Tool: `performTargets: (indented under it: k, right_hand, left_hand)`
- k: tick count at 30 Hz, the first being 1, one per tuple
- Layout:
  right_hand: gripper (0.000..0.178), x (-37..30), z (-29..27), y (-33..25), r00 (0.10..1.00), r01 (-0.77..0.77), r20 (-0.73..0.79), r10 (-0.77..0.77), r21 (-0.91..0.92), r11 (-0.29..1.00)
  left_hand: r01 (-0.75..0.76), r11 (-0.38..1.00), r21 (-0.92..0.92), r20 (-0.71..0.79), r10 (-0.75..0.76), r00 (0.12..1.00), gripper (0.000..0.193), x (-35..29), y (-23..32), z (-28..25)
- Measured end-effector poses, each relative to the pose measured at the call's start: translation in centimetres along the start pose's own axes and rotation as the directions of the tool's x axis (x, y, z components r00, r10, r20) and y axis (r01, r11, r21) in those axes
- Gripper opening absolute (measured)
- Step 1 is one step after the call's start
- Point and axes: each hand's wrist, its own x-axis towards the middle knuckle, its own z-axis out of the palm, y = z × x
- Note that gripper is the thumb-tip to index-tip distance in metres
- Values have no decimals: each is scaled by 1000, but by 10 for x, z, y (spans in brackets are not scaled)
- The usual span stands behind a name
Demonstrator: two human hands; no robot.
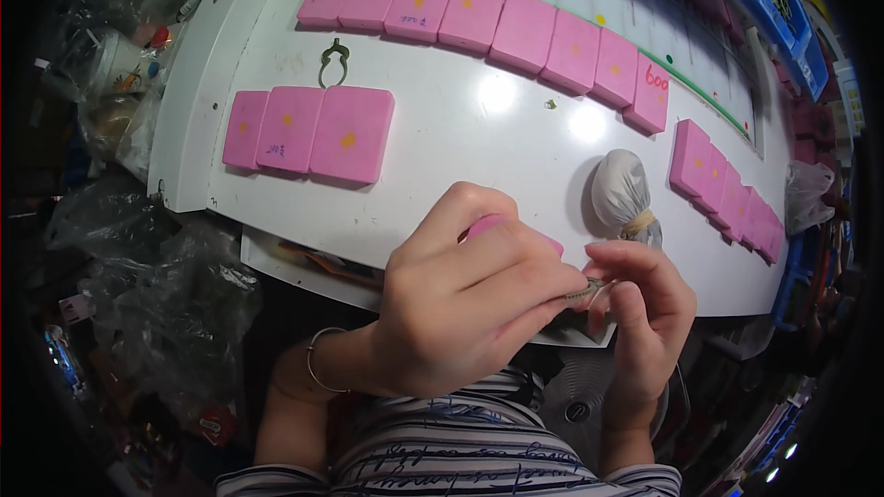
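My left hand [460, 299] is closed, knuckles up, over the near edge of the white table. Part of a pink piece [488, 224] shows between and behind its fingers; its full shape is hidden. At its fingertips is a small greenish, textured piece [583, 293]. My right hand [645, 304] meets it there with bent fingers, pinching at the piece's right end. Just beyond the right hand lies a rounded grey-white pouch [622, 189], its neck bound with a tan band. A greenish open ring-shaped piece [333, 66] lies farther left on the table.
Pink blocks [522, 32] stand in a curved row along the far side, with several more [727, 191] at the right. Three pink blocks [352, 134] sit at the left. A greenish fragment [551, 104] lies mid-table. Plastic bags [175, 267] crowd the left; a blue bin [778, 9] is top right.
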Motion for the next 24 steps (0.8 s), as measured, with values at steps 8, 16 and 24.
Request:
performTargets:
  k: [8,16,24]
  right_hand:
    - [11,6,0,9,990,46,98,-100,448,893]
    - [14,1,4,15,970,215,14,-243,426,879]
    - [13,2,7,20,935,329,5,-353,355,875]
  left_hand:
    - [209,975,-82,27,-207,978,27,4,4,-4]
    - [381,851,-361,140,-355,924,11,2,11,-11]
    - [184,958,-219,1,-189,982,17,3,12,-4]
